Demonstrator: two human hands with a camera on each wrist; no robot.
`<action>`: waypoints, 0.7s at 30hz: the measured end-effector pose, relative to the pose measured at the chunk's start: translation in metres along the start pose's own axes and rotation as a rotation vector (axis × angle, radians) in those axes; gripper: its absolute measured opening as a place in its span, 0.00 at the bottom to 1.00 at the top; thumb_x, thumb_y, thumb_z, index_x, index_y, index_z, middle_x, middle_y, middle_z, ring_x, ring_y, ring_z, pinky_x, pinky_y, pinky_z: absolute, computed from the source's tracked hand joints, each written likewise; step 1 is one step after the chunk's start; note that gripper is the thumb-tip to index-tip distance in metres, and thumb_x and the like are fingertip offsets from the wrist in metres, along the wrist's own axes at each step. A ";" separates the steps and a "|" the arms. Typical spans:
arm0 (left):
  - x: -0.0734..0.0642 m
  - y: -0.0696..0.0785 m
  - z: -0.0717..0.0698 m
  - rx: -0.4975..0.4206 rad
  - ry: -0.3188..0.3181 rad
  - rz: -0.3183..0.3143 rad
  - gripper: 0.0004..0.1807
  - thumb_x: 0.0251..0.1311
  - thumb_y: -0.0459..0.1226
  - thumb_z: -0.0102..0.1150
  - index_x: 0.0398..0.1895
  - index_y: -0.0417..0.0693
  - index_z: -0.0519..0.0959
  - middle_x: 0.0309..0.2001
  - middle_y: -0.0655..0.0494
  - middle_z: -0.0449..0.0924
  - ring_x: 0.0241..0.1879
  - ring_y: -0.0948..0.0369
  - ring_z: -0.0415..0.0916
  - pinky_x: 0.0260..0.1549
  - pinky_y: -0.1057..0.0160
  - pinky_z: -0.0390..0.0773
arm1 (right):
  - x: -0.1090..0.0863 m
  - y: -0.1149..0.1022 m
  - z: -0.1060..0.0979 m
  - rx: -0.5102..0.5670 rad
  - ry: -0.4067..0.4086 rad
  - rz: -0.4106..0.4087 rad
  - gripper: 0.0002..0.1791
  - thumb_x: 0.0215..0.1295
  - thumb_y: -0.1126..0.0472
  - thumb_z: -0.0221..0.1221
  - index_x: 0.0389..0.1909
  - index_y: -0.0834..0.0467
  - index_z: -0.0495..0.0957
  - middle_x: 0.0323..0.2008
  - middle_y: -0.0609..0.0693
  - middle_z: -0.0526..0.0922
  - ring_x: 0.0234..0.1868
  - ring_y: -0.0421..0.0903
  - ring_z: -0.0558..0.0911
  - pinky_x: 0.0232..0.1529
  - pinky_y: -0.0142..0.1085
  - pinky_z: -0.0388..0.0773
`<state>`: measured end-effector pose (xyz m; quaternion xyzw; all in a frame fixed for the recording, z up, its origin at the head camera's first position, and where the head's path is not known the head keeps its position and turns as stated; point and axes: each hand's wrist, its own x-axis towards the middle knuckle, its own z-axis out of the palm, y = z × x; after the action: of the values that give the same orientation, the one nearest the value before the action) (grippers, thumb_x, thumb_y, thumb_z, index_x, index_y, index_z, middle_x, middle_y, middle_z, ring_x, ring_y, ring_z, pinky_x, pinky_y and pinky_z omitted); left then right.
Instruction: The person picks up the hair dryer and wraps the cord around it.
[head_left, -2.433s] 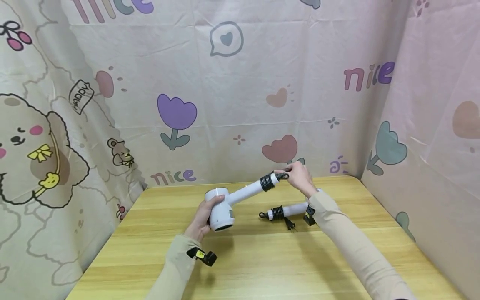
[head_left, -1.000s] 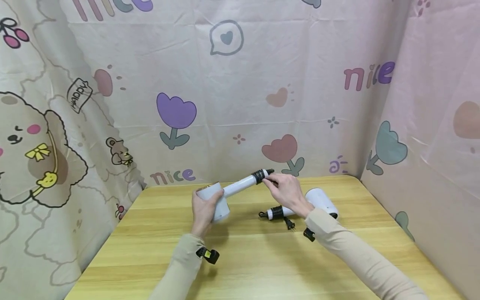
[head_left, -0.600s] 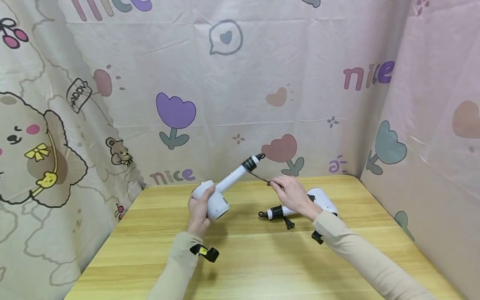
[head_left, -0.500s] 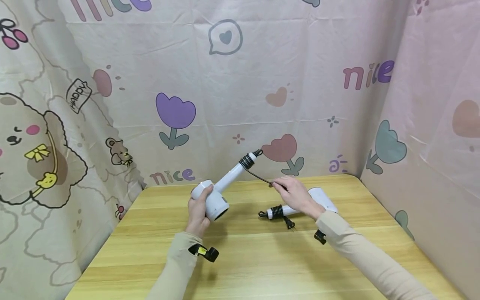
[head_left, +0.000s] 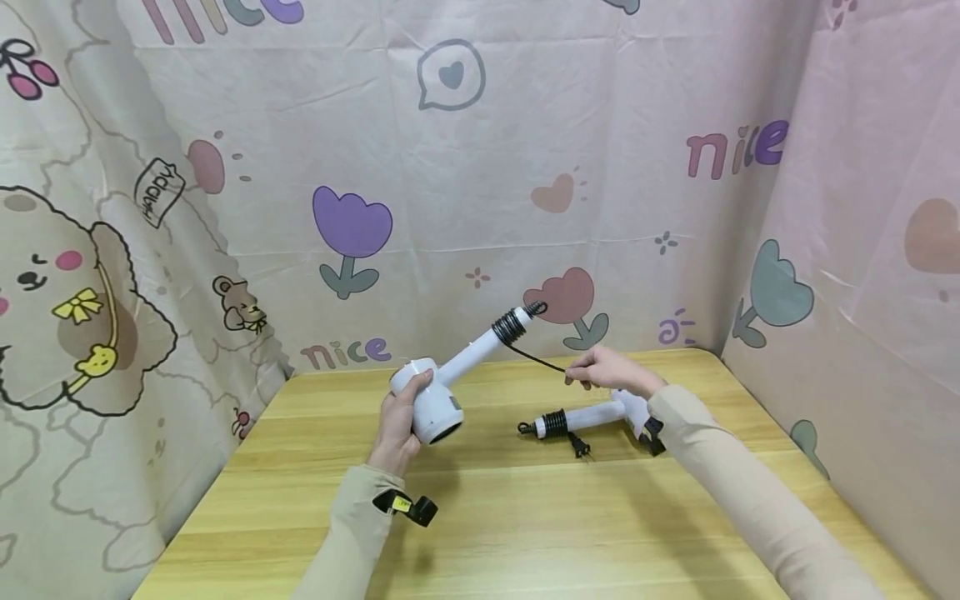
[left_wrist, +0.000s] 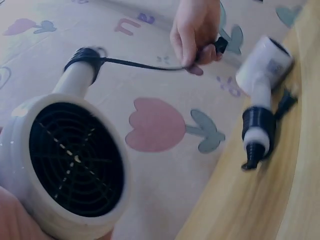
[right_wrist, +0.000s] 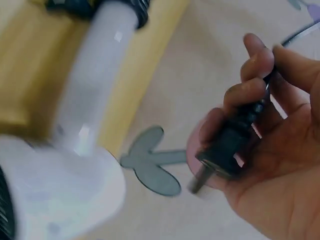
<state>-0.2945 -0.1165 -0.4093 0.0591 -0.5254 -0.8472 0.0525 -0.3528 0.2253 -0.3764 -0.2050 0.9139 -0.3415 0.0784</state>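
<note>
A white hair dryer [head_left: 438, 412] is held up over the table by my left hand [head_left: 397, 425], which grips its barrel with the thumb across the top. Its handle slants up to the right, and black cord [head_left: 508, 327] is coiled round the handle's end. My right hand [head_left: 611, 371] pinches the free end of that cord, which runs taut from the coil. In the right wrist view the black plug [right_wrist: 227, 150] lies within the curled fingers, prongs outward. The left wrist view shows the dryer's round black grille [left_wrist: 77, 160] close up.
A second white hair dryer [head_left: 596, 415] lies on the wooden table [head_left: 480, 517] below my right hand, its cord wound round the handle and its plug [head_left: 580, 447] on the tabletop. Patterned cloth [head_left: 480, 183] hangs behind the table and along both sides.
My right hand has come away from the handle's end and moved right, drawing a length of cord off the coil. The dryer in my left hand has tilted and turned a little.
</note>
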 end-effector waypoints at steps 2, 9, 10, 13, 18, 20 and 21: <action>-0.002 -0.002 0.001 0.035 -0.036 -0.031 0.25 0.60 0.41 0.64 0.55 0.45 0.65 0.36 0.57 0.82 0.34 0.60 0.83 0.37 0.57 0.85 | 0.004 -0.003 -0.009 -0.097 0.038 0.017 0.13 0.69 0.56 0.57 0.35 0.58 0.88 0.27 0.50 0.84 0.28 0.44 0.77 0.27 0.35 0.73; -0.004 -0.011 0.002 0.150 -0.136 -0.070 0.25 0.58 0.40 0.64 0.55 0.41 0.66 0.34 0.55 0.83 0.31 0.57 0.84 0.34 0.56 0.85 | 0.016 -0.018 -0.024 -0.326 0.224 0.016 0.09 0.63 0.58 0.62 0.30 0.56 0.88 0.23 0.48 0.83 0.27 0.46 0.74 0.30 0.37 0.69; -0.004 -0.012 0.001 0.165 -0.150 -0.074 0.25 0.58 0.40 0.64 0.55 0.41 0.66 0.34 0.55 0.83 0.31 0.57 0.84 0.34 0.55 0.85 | 0.016 -0.020 -0.024 -0.343 0.247 0.012 0.08 0.63 0.57 0.62 0.31 0.55 0.88 0.23 0.48 0.83 0.28 0.47 0.74 0.31 0.37 0.69; -0.003 -0.015 -0.001 0.200 -0.187 -0.098 0.26 0.58 0.41 0.64 0.56 0.42 0.66 0.35 0.54 0.83 0.32 0.56 0.84 0.34 0.54 0.85 | 0.014 -0.023 -0.023 -0.366 0.302 -0.013 0.09 0.65 0.56 0.62 0.37 0.54 0.88 0.31 0.49 0.87 0.36 0.50 0.80 0.38 0.44 0.75; -0.003 -0.019 -0.005 0.255 -0.242 -0.142 0.29 0.58 0.43 0.64 0.59 0.42 0.65 0.38 0.53 0.82 0.34 0.56 0.83 0.36 0.54 0.85 | 0.012 -0.026 -0.018 -0.380 0.354 -0.072 0.13 0.65 0.49 0.62 0.41 0.52 0.88 0.39 0.50 0.89 0.39 0.49 0.84 0.41 0.47 0.80; -0.002 -0.021 -0.006 0.272 -0.267 -0.154 0.30 0.58 0.44 0.64 0.59 0.42 0.65 0.38 0.53 0.82 0.34 0.56 0.83 0.36 0.54 0.85 | 0.012 -0.027 -0.016 -0.387 0.368 -0.096 0.13 0.65 0.48 0.63 0.40 0.52 0.88 0.37 0.49 0.89 0.35 0.46 0.84 0.37 0.44 0.80; -0.002 -0.022 -0.006 0.275 -0.277 -0.159 0.30 0.59 0.45 0.64 0.60 0.42 0.65 0.39 0.53 0.82 0.34 0.56 0.83 0.36 0.54 0.85 | 0.012 -0.027 -0.015 -0.390 0.372 -0.105 0.13 0.65 0.48 0.63 0.39 0.51 0.88 0.36 0.48 0.89 0.34 0.44 0.84 0.36 0.42 0.80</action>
<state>-0.2923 -0.1120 -0.4316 -0.0101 -0.6319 -0.7691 -0.0957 -0.3594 0.2105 -0.3475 -0.1973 0.9492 -0.1943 -0.1496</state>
